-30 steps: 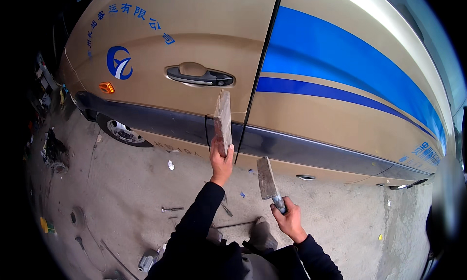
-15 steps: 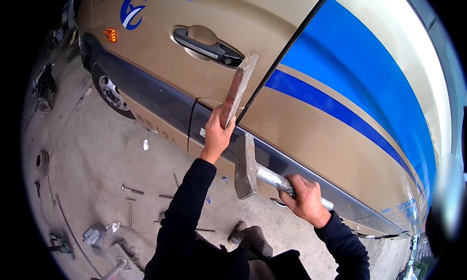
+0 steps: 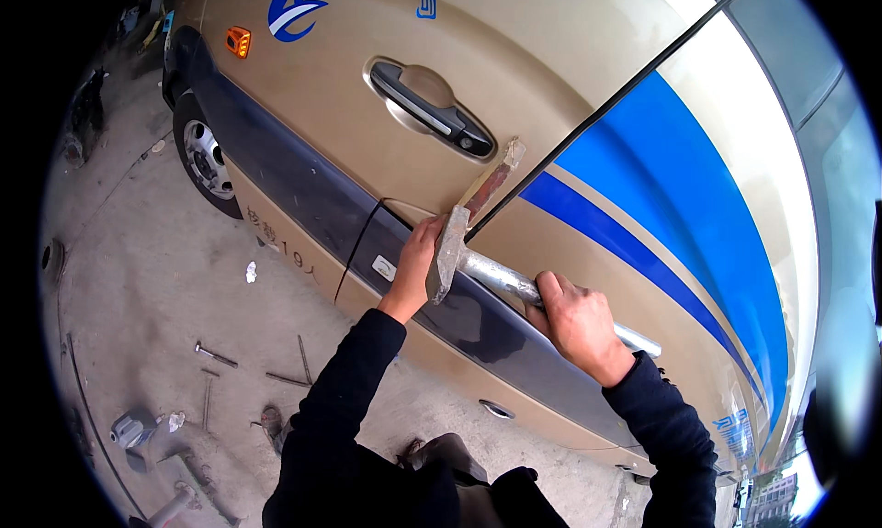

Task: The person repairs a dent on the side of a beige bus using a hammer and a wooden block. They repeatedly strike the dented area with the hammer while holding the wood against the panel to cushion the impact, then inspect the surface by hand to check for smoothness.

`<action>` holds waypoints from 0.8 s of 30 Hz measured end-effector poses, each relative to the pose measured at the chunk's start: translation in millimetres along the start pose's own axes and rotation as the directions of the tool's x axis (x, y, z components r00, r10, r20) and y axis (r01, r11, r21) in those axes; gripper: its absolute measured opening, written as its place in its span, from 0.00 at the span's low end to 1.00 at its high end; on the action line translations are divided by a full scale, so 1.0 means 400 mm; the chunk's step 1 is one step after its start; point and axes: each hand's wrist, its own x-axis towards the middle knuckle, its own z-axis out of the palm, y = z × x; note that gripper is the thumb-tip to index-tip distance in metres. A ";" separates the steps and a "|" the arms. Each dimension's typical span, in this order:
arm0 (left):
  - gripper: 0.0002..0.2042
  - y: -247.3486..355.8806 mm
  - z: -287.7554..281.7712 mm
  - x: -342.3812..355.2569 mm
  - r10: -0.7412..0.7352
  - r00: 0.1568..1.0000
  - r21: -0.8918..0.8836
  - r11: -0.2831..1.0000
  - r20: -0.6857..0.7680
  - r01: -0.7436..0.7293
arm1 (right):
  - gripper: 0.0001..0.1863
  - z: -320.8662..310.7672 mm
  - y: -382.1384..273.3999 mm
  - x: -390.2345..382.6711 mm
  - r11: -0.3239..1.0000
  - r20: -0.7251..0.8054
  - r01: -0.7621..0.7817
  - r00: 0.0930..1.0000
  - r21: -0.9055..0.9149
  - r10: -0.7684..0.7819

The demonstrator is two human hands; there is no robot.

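Observation:
My left hand (image 3: pixel 412 271) is closed on a long, flat, scuffed grey-brown bar (image 3: pixel 491 179), held upright against the tan van door (image 3: pixel 303 124) beside the door seam, just below the black door handle (image 3: pixel 427 106). My right hand (image 3: pixel 574 321) grips the silver metal shaft of a heavy hammer (image 3: pixel 496 274). The worn hammer head (image 3: pixel 449 252) is in front of the bar's lower part and partly hides it and my left fingers; whether they touch I cannot tell.
The van's dark lower strip (image 3: pixel 280 184) and wheel (image 3: pixel 204 158) lie to the left, its blue stripes to the right. On the concrete floor (image 3: pixel 138 243) below are a bolt-like tool (image 3: pixel 216 353), thin rods (image 3: pixel 303 363), a grey power tool (image 3: pixel 129 430) and scraps of paper.
The hammer has risen from below toward the bar and tilted, its head now by my left hand. The bar has shifted against the door, and my view has turned and moved along the van.

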 end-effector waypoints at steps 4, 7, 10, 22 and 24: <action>0.15 -0.015 -0.004 0.000 0.074 0.996 0.033 0.997 -0.051 -0.072 | 0.15 0.003 -0.023 -0.004 0.999 0.044 -0.031 0.999 0.012 0.031; 0.16 0.005 0.003 0.011 0.021 0.999 -0.006 1.000 -0.039 -0.021 | 0.15 0.012 -0.023 -0.024 0.999 0.022 -0.008 1.000 0.051 0.006; 0.16 0.005 0.009 0.020 0.111 0.989 0.089 0.991 -0.094 -0.102 | 0.15 0.016 -0.005 -0.010 0.998 0.006 -0.049 0.999 0.025 0.049; 0.13 0.032 0.009 0.021 0.139 0.990 0.152 0.980 -0.040 -0.131 | 0.15 0.038 0.011 -0.021 0.999 -0.034 -0.045 0.998 -0.017 0.045; 0.14 0.024 0.001 0.021 0.113 0.994 0.146 0.983 -0.014 -0.110 | 0.15 0.047 0.007 -0.028 0.998 -0.037 -0.043 0.998 0.050 0.045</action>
